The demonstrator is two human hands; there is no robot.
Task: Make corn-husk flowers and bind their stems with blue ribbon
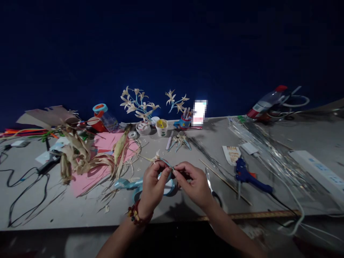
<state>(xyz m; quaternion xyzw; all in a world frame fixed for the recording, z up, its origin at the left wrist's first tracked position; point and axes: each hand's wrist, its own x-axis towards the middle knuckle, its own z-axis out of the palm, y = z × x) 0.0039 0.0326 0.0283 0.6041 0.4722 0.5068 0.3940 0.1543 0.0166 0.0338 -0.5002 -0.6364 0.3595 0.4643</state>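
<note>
Both of my hands meet over the front middle of the table. Between thumb and fingers my left hand pinches a thin stem wrapped in light blue, with a small pale husk flower at its far end. My right hand is closed at the stem's other end, fingertips nearly touching the left ones. Partly hidden beneath my hands lies a roll of light blue ribbon, and more blue ribbon trails to the left. Scissors rest just right of my right hand.
A blue glue gun, a bundle of metal wires and a white power strip occupy the right. Dried corn husks and pink paper cover the left. Finished flower branches stand behind, beside a white tub.
</note>
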